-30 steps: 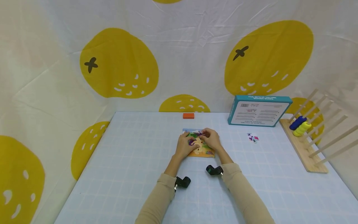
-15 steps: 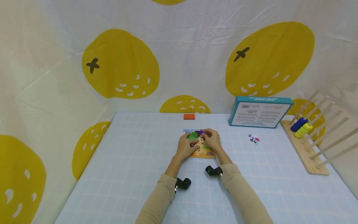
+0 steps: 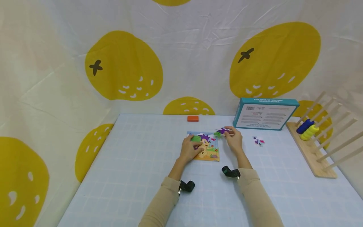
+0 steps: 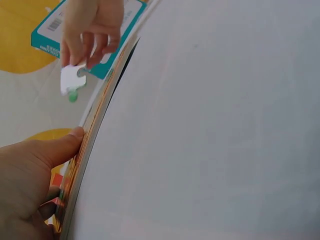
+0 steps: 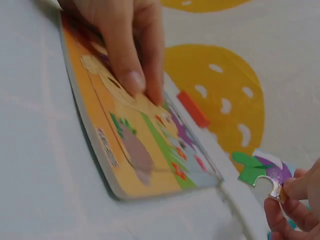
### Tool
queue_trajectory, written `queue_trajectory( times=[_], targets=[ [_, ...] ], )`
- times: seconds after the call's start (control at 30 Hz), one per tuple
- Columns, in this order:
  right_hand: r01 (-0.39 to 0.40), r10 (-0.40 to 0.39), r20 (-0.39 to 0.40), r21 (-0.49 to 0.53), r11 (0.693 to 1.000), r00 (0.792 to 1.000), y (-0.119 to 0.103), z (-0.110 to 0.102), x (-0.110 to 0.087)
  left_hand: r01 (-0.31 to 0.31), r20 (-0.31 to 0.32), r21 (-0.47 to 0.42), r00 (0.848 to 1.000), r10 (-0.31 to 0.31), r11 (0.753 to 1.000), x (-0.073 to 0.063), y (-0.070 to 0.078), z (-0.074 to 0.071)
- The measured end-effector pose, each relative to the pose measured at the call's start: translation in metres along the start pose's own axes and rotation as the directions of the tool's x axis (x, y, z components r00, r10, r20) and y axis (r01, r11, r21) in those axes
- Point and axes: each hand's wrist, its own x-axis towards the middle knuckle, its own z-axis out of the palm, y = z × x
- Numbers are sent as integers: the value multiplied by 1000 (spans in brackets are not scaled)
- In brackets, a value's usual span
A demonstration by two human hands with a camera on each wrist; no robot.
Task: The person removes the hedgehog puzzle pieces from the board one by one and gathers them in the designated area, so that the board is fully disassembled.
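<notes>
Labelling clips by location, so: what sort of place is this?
Likely a staged recording corner for children's toys: a printed sheet backs the table, which holds a picture puzzle and a wooden peg stand. The wider room isn't visible.

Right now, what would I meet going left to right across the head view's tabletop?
Left hand → puzzle board → held puzzle piece → right hand → small printed shape → wooden peg rack.
</notes>
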Motion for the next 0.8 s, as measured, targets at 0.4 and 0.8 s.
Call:
queue_trajectory(
  times=[0.4,0.8],
  targets=[
    [-153,125,-100,-366,918,987,32,-71,4,24,-6,-10,1000,-24,1000,-1,-1,0],
    [-77,91,6,-480,874,996,39,-77,1,10,-10,-17,1000,-11,1000,-1,1,1]
  ],
)
